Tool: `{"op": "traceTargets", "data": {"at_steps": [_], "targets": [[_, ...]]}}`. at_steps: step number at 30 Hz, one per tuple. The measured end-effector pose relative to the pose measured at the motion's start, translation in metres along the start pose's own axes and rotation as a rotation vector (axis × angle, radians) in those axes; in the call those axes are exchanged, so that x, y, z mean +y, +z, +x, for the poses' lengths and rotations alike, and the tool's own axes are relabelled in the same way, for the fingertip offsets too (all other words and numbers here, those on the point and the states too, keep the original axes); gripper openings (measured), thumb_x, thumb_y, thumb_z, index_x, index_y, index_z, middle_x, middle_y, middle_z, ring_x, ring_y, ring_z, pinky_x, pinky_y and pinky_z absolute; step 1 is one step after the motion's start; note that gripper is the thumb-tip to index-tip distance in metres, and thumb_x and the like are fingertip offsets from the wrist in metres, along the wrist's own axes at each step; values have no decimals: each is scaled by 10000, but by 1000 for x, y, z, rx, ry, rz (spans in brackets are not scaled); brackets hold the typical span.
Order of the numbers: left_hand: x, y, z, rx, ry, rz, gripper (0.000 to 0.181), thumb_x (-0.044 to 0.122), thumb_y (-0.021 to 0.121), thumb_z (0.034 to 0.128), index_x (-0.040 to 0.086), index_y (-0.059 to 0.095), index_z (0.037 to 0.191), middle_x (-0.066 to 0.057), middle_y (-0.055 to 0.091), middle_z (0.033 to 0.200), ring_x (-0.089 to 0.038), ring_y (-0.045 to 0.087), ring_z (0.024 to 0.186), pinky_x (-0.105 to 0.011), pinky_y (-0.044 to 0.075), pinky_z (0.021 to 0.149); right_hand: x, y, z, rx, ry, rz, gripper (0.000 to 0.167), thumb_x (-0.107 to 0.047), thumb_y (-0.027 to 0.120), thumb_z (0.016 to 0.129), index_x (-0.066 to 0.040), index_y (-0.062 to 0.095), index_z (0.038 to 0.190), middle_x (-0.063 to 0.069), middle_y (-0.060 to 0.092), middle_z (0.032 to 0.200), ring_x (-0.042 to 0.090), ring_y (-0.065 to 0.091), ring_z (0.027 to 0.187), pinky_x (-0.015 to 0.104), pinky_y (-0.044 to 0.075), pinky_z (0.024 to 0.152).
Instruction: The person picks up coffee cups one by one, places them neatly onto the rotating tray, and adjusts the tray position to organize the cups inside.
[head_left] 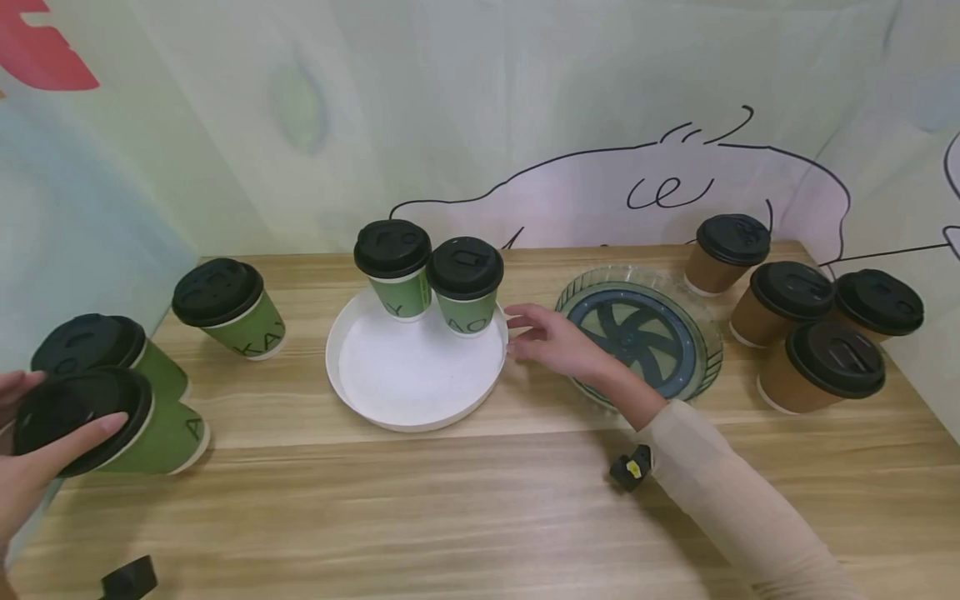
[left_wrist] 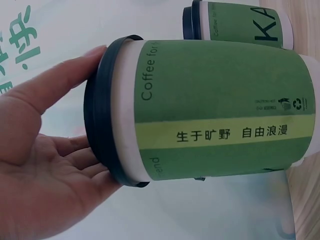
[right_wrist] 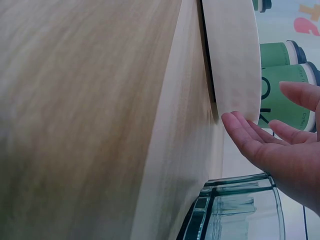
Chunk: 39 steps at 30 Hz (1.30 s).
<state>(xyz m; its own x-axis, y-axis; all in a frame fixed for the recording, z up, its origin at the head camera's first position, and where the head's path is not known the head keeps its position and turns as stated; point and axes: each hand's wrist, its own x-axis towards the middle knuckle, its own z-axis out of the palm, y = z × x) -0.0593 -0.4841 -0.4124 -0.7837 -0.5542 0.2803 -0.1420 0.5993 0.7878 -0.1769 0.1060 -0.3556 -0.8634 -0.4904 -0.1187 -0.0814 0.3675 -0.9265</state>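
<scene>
At the left edge of the table, my left hand [head_left: 37,467] grips a green paper coffee cup [left_wrist: 225,85] by its black lid [left_wrist: 102,115], thumb on one side and fingers on the other. Right behind it stands another green cup [head_left: 165,367]. My right hand [head_left: 558,342] is at the right rim of a round white tray [head_left: 420,387], fingers loosely extended; in the right wrist view its fingertips [right_wrist: 232,122] touch the tray's side wall. Two lidded green cups, a left one [head_left: 401,296] and a right one [head_left: 467,312], stand upright at the tray's back.
A third green cup [head_left: 243,321] stands left of the tray. To the right lies a clear ribbed glass dish [head_left: 705,367] with a blue patterned base. Several brown lidded cups [head_left: 795,383] cluster at the far right. A printed backdrop [head_left: 525,108] rises behind the wooden table [head_left: 420,517].
</scene>
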Motion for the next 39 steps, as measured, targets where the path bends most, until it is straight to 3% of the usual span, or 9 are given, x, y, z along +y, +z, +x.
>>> {"op": "traceTargets", "data": {"at_steps": [3,8,13,16,18,24,29,35,39], "targets": [[3,4,-1,6,52,0,929,-31,804,626,286,342,1366,117,408,1339,-14,345,1236,-71,198,995,0,0,0,2,1,3,528,-55,592,874,17,377,1351,205,483,1278,306,517,1121,361,475,869],[19,12,-3,-19,138,84,885,45,773,700,324,292,1389,107,359,1380,-8,290,1279,-108,128,1039,0,0,0,2,1,11,523,-53,591,875,15,381,1349,204,483,1277,305,519,1118,355,481,859],[26,19,3,-43,165,87,900,94,784,704,333,266,1399,95,337,1395,-16,252,1302,-116,110,1045,0,0,0,1,-1,8,524,-52,589,876,24,377,1349,210,481,1278,306,520,1117,351,483,856],[39,22,4,-65,173,68,899,98,783,708,328,258,1400,110,329,1386,-22,246,1306,-98,98,1037,-1,1,0,2,-4,7,521,-48,587,877,30,377,1347,215,480,1278,309,518,1118,351,483,856],[58,23,-1,-82,166,51,883,98,775,717,316,259,1400,123,328,1371,-25,244,1308,-107,107,1041,-1,1,0,3,-4,4,519,-46,587,876,32,379,1346,216,482,1275,309,519,1118,352,482,856],[144,26,-31,-152,101,43,840,135,739,759,258,232,1418,93,338,1350,-60,235,1323,-184,145,1070,-2,1,-1,6,1,-10,515,-50,584,878,28,381,1345,211,486,1274,302,528,1103,351,483,854],[196,29,-48,-255,51,144,861,288,689,807,223,127,1456,-43,245,1461,-151,166,1364,-320,154,1100,0,0,0,7,0,-2,513,-45,584,878,32,381,1343,216,483,1273,308,528,1102,345,488,846],[246,36,-58,-360,30,210,897,361,666,816,70,113,1460,-187,183,1479,-308,159,1351,-499,171,1063,0,1,0,5,2,13,509,-40,581,880,30,381,1342,216,480,1276,311,521,1113,345,489,846],[262,43,-59,-387,59,198,900,374,674,807,59,136,1456,-184,210,1472,-342,193,1336,-510,188,1054,0,1,0,6,3,12,509,-41,581,879,29,381,1343,215,479,1277,311,519,1115,349,485,852]]}}
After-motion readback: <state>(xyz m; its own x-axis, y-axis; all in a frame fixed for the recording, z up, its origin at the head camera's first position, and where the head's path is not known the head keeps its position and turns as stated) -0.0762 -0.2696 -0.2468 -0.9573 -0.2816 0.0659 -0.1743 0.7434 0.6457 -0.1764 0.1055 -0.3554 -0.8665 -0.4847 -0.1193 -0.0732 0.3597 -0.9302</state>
